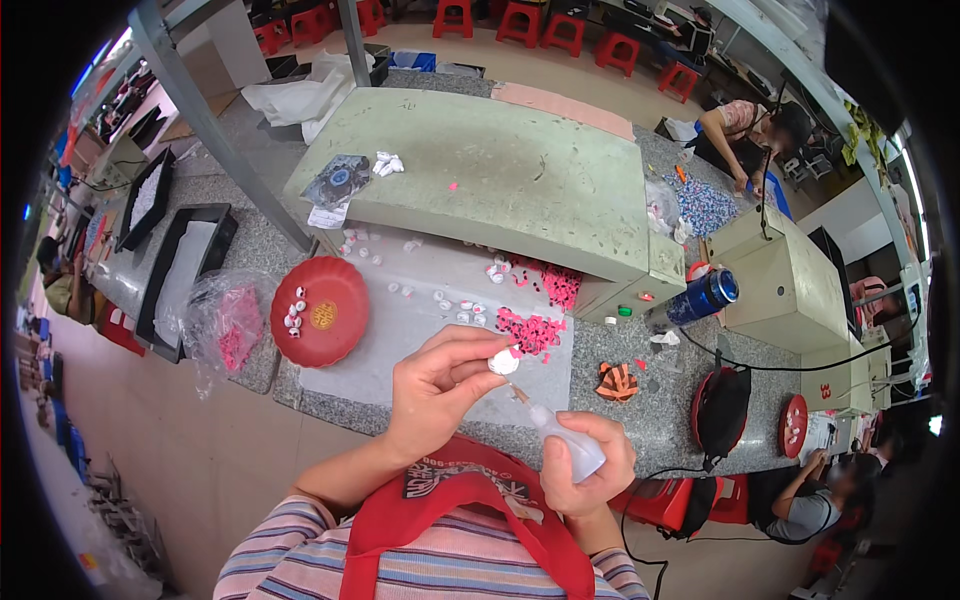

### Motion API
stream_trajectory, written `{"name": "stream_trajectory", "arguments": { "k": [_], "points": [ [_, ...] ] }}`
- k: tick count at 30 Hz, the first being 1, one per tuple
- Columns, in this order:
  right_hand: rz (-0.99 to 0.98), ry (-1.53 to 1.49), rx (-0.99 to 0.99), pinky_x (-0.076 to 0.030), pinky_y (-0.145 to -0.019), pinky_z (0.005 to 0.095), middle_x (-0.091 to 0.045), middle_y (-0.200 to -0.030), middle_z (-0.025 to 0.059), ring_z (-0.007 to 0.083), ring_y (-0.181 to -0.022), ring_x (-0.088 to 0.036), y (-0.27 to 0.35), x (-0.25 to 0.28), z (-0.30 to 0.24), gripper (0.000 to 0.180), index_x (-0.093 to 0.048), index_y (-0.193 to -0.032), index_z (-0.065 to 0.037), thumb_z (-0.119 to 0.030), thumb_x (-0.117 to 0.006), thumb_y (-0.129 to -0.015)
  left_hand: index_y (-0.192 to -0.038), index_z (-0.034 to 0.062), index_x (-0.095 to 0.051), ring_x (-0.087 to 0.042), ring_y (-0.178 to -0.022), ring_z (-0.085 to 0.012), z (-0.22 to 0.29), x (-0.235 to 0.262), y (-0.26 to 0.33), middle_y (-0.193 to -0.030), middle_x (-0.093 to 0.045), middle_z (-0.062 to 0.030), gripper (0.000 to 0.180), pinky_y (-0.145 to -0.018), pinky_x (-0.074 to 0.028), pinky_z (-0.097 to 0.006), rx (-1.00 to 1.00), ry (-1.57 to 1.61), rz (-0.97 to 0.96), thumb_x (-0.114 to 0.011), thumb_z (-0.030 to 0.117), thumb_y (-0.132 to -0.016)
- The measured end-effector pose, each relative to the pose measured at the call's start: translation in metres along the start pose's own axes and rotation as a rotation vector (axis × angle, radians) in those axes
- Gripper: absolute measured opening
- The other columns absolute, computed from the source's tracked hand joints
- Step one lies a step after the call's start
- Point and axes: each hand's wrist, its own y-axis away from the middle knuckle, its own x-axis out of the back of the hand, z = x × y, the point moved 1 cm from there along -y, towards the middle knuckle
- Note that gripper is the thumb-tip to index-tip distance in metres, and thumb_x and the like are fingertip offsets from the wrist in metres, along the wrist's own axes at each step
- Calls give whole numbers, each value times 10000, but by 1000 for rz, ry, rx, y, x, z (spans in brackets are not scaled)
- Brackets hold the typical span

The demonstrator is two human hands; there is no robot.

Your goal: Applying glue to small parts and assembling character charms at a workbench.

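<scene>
Between the thumb and fingertips of my left hand (440,385) is a small white ball-shaped piece (504,361) with a bit of pink at its top. My right hand (588,462) is wrapped round a pale squeeze bottle (570,447). The bottle is tilted, and its thin nozzle points up and left, close to the white piece; whether it touches I cannot tell. Just beyond my hands, a pile of small pink pieces (530,330) and several white pieces (459,307) lie on a white sheet (345,378).
A pale green metal housing (480,170) stands over the sheet's far side. On the left are a red plate (345,340) and a plastic bag of pink pieces (236,330). To the right lie an orange-and-black striped piece (617,382) and a blue bottle (708,292). Other people sit at nearby benches.
</scene>
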Motion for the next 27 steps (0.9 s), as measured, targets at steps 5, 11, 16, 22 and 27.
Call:
{"name": "stream_trajectory", "arguments": {
  "k": [5, 11, 16, 22, 27],
  "points": [
    [-15, 31, -21, -454, -533, 261, -605, -716, 115, 178, -569, -579, 0, 4, -5, 176, -556, -805, 12, -104, -596, -679, -993, -79, -531, -530, -980, -236, 3, 1, 3, -1051, -486, -171, 290, -845, -463, -306, -10, 3, 5, -539, -158, -714],
    [-1, 8, -56, -448, -521, 253, -600, -710, 116, 167, -566, -573, 1, 4, -4, 190, -555, -807, 16, -114, -600, -675, -1012, -74, -531, -527, -991, -214, 5, 3, 5, -1079, -496, -155, 281, -863, -451, -291, 49, 69, -15, -530, -133, -738],
    [8, 9, -24, -448, -526, 254, -598, -716, 115, 167, -575, -574, 2, 4, -4, 199, -556, -810, 15, -118, -600, -669, -1008, -44, -506, -550, -980, -280, 4, 6, 5, -1031, -548, -168, 305, -855, -444, -348, 233, 216, 2, -543, -123, -715],
    [-2, 29, 7, -454, -548, 263, -596, -720, 119, 180, -596, -576, 5, 6, -5, 206, -555, -817, 9, -121, -594, -663, -1026, -32, -501, -546, -991, -301, 4, 8, 6, -1029, -557, -166, 317, -869, -430, -374, 283, 316, -35, -555, -94, -720],
    [3, 18, -9, -455, -546, 262, -597, -716, 127, 181, -588, -574, 7, 7, -6, 208, -551, -822, 9, -120, -591, -664, -1027, -23, -505, -544, -991, -308, 5, 9, 8, -1026, -558, -165, 320, -871, -429, -380, 297, 329, -27, -559, -90, -719]
  ]
}}
